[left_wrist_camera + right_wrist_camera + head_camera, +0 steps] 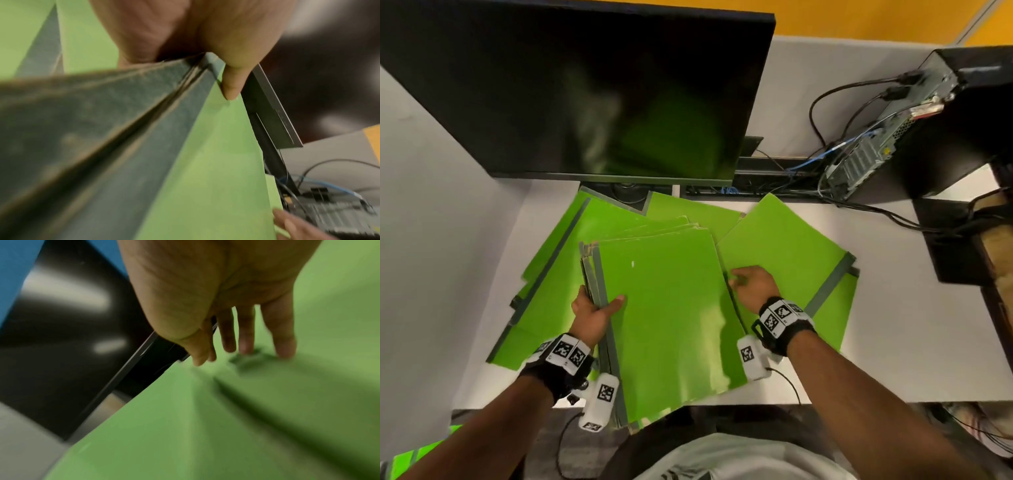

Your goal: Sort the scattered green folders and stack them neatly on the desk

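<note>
A stack of green folders with grey spines lies in the middle of the white desk, its near end overhanging the front edge. My left hand grips the stack's left spine edge, thumb on the top cover and fingers underneath. The grey spines fill the left wrist view. My right hand is at the stack's right edge, its straight fingers touching a loose green folder that lies to the right. More loose folders lie to the left and behind.
A large black monitor stands just behind the folders. At the back right is a black desktop computer with cables trailing over the desk. A dark box sits at the right edge. Green items lie on the floor at lower left.
</note>
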{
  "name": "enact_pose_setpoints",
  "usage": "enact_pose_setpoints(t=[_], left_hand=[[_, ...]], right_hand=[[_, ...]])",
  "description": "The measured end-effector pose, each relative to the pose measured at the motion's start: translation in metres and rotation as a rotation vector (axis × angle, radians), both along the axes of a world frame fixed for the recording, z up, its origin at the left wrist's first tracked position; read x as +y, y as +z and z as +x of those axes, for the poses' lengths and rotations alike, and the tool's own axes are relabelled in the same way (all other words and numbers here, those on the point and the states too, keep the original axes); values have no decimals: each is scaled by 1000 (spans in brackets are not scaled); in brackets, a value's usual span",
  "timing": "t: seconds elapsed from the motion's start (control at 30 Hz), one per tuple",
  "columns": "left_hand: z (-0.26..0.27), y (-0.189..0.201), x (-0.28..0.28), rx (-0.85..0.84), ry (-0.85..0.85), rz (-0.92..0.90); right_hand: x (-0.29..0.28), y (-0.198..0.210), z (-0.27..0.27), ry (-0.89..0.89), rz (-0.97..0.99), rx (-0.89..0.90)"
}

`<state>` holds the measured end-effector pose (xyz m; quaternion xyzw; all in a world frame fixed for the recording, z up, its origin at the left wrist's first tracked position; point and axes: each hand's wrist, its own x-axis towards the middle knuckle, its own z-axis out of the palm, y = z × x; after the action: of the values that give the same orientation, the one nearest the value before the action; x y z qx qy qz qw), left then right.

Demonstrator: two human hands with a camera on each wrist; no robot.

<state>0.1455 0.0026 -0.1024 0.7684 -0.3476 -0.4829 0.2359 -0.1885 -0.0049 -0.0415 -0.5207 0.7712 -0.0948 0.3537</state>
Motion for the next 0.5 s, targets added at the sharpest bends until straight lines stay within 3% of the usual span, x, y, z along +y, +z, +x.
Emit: enact_pose_setpoints(t=[0.1,0.17,0.23,0.37,0.5], left_hand=[[9,-4,-8,86,70,34],[4,8,-9,114,106,41],[2,6,-9,82,81,27],[7,-10,-9,18,18,30],[-11,35,-2,-43,-37,38]], right_hand=[[4,-10,-58,-548,-65,263],[19,-18,-89,-846,111,197],[30,-26,-104,-855,227,93],[29,-34,-104,-769,216,149],[29,-31,-117,-726,198,-64]])
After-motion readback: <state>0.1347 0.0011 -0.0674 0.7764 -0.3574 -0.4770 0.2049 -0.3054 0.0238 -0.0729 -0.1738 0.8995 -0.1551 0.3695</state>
